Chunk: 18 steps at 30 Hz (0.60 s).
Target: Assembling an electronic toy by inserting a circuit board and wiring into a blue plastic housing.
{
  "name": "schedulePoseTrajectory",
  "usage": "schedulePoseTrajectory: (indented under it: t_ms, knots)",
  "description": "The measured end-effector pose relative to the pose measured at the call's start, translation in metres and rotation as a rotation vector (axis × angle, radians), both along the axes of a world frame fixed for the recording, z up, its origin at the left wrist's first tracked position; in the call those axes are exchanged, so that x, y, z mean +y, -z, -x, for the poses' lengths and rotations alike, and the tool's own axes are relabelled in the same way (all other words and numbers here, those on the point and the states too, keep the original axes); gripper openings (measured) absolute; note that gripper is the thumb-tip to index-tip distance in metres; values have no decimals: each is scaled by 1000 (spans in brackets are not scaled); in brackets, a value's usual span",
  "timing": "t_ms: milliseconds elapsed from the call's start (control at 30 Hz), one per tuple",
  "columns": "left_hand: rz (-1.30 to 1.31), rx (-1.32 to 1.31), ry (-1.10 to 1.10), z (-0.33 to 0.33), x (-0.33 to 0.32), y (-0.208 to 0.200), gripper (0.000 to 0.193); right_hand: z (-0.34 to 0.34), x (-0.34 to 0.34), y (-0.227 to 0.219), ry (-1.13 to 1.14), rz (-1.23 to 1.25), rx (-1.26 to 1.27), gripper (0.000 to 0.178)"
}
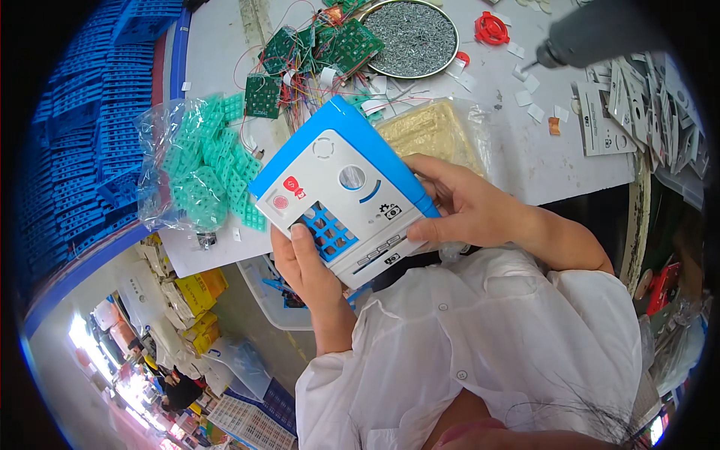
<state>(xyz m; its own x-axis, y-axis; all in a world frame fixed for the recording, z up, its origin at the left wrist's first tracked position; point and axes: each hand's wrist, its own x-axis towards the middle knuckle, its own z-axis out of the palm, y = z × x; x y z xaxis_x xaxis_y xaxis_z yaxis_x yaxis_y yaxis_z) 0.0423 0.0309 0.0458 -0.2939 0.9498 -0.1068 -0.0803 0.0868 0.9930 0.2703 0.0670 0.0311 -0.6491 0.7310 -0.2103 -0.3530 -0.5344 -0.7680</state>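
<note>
I have both hands on one blue and white toy safe (345, 191), held tilted above the table's near edge. My left hand (304, 262) cups its lower corner from below, thumb pressed on the blue keypad grid. My right hand (461, 206) is closed around its right side, fingers wrapped behind and thumb on the lower edge. On its white face I count one round hole, one red emblem and one keypad.

Just behind the safe lies one clear bag of yellow parts (439, 131). Toward the table's left edge sits one clear bag of green keypad grids (199, 169), too many to count. Farther back I see several green circuit boards (315, 52) tangled in wires, and one round tray of small metal screws (409, 37). One red ring (491, 28) lies beside it. One power screwdriver (592, 34) hangs over the far right corner, above a spread of grey plates (637, 105).
</note>
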Motion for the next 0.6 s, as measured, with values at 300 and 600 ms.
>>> schedulePoseTrajectory:
  t_ms: [300, 600]
  knots:
    - [-169, 28, 72, 3, 7, 15, 51, -15, 3, 2, -8, -23, 37, 75]
    - [-277, 178, 145, 12, 14, 28, 50, -36, 4, -13, 102, -268, -171, 39]
